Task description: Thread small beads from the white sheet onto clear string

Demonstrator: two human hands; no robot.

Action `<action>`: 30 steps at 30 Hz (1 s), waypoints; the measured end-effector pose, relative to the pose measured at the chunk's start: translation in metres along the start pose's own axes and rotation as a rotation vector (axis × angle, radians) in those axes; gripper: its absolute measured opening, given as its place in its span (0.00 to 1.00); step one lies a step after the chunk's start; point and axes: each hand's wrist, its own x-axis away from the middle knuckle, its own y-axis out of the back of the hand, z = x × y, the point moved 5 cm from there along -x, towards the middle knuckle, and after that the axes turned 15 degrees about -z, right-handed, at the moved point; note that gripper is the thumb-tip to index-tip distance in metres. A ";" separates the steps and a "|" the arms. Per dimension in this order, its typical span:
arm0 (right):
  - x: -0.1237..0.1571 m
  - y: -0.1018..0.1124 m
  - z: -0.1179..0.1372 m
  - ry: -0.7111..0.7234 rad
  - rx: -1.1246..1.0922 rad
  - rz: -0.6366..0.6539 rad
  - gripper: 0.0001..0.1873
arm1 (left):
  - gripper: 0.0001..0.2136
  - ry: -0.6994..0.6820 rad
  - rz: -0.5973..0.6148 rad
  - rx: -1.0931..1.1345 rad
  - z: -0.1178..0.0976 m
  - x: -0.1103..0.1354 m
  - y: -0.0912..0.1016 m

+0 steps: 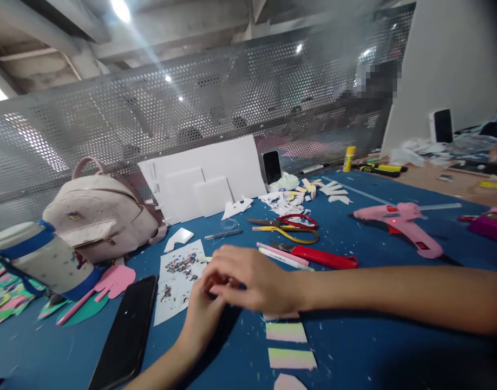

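Observation:
My right hand reaches in from the right, its fingers bent and drawn together against my left hand. Both meet just above the table, at the right edge of a white sheet scattered with small shiny beads or sequins. Whatever is between the fingertips is hidden. A small pale yellow bit shows beside the fingers; I cannot tell whether it is held. Below my right wrist lie several pink-and-yellow foam strips. Behind it are pens and a red utility knife.
Scissors, a grey pen and white foam scraps lie farther back. A pink glue gun rests at right. On the left are a black phone, a white-and-blue bottle and a backpack. White boards stand behind.

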 end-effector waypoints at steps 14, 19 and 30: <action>0.025 0.028 -0.063 -0.427 -0.112 -0.021 0.14 | 0.04 -0.224 0.026 0.086 -0.003 0.000 0.010; 0.016 0.041 -0.065 -0.399 -0.071 -0.067 0.10 | 0.04 -0.182 0.071 0.088 0.000 -0.001 0.006; 0.003 0.059 -0.055 -0.253 0.028 -0.090 0.06 | 0.06 -0.210 0.093 0.032 0.000 -0.003 0.005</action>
